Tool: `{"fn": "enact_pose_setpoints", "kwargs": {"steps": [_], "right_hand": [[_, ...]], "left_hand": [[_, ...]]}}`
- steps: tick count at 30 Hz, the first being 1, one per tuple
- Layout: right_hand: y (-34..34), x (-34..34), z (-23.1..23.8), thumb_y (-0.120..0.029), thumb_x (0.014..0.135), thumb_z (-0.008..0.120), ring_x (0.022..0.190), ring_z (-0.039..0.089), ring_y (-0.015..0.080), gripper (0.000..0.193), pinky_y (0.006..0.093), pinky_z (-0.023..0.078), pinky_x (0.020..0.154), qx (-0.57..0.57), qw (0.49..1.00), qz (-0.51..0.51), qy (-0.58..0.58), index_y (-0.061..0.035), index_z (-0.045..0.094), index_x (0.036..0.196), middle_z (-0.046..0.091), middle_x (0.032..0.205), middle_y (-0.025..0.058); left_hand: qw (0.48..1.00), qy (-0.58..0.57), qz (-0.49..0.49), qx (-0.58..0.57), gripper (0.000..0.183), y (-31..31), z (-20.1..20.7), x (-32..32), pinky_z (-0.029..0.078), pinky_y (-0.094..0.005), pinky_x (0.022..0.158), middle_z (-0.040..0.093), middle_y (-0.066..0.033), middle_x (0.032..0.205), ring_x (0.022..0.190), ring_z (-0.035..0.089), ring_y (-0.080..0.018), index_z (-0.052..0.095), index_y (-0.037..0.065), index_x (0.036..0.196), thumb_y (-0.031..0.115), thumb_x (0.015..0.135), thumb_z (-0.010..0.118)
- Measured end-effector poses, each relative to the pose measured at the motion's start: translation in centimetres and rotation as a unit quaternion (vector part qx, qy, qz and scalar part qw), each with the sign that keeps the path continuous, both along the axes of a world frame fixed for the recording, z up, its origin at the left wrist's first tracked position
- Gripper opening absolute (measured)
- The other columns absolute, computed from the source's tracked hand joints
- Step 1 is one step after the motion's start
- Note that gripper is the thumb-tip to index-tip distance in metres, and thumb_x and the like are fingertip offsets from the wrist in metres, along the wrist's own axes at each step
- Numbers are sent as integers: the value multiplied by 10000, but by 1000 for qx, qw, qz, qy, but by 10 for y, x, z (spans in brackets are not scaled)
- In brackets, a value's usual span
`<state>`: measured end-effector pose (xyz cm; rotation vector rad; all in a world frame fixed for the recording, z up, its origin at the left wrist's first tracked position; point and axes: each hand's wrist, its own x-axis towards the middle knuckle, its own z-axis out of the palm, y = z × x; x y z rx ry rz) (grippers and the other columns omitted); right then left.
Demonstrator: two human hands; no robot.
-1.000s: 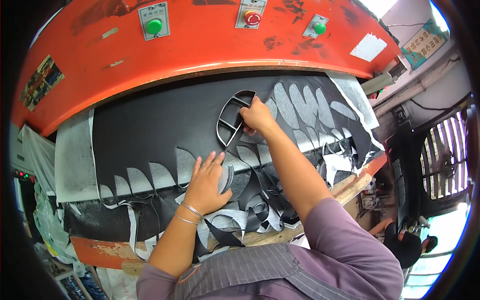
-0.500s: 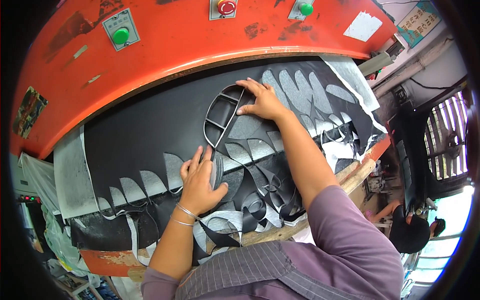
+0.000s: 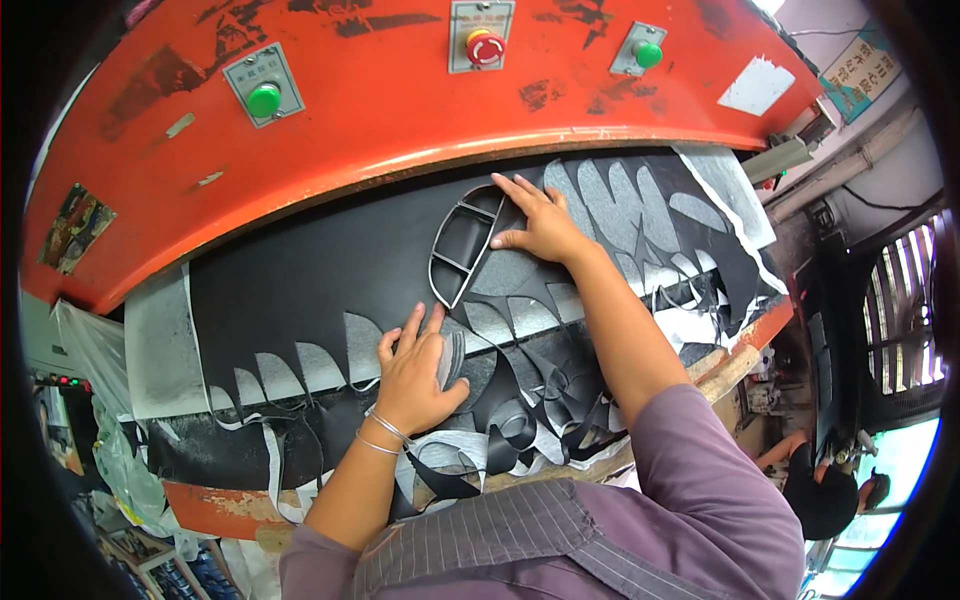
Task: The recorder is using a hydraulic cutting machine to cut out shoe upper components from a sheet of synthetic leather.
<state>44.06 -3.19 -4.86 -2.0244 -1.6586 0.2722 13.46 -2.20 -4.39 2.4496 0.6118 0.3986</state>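
Note:
A half-moon cutting die (image 3: 466,236) with thin metal walls and two crossbars stands on a black sheet (image 3: 310,250). My right hand (image 3: 540,222) grips its far end, fingertips over the top and thumb against the straight side. At the die's near tip, my left hand (image 3: 412,372) rests with fingers stretched out, the index fingertip touching or almost touching the metal. Beside that hand, between thumb and index finger, is a stack of curved grey cut pieces (image 3: 453,362). Whether the palm bears on the stack is hidden. Pointed cut-outs along the sheet show a pale grey surface (image 3: 530,318).
An orange machine beam (image 3: 400,100) spans the far side, carrying green buttons (image 3: 263,99) and a red button (image 3: 485,47). Tangled black and white scrap strips (image 3: 520,420) hang along the near edge. A wooden pole (image 3: 728,374) lies at right. Another person (image 3: 820,490) sits farther right.
My view has shifted a little, so the machine and sheet appear lower and farther right. Both hands and the die keep about the same places on the sheet.

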Motion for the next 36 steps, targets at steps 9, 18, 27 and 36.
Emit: {"fn": "enact_pose_setpoints", "kwargs": {"steps": [9,18,27,36], "right_hand": [[-28,39,95,-291,970,553,1200,481,235,498,347,372,1024,524,798,-224,197,23,429,1336,481,1315,165],[-38,53,144,-531,967,381,1441,-37,425,800,512,-1,1150,499,786,-365,7,17,124,1489,-3,1525,335],[-189,-134,102,-363,804,729,1048,593,292,649,423,439,950,16,965,-79,249,-15,491,1298,596,1180,175],[-248,-259,9,-253,593,776,802,596,255,406,361,510,670,-5,976,186,-115,-41,596,889,587,830,83]], "left_hand": [[833,-384,227,-327,163,52,65,-40,474,-297,712,543,-51,800,722,584,-148,488,23,963,90,851,586],[867,-406,210,200,276,43,124,-12,459,-317,682,522,-105,849,752,552,-214,466,14,1030,98,832,639],[989,21,145,9,426,-63,98,-104,485,-506,652,611,-255,811,763,601,-453,459,29,1022,283,744,658],[987,118,105,29,405,-166,37,-127,506,-478,614,641,-183,738,701,640,-379,531,58,930,333,680,690]]}}
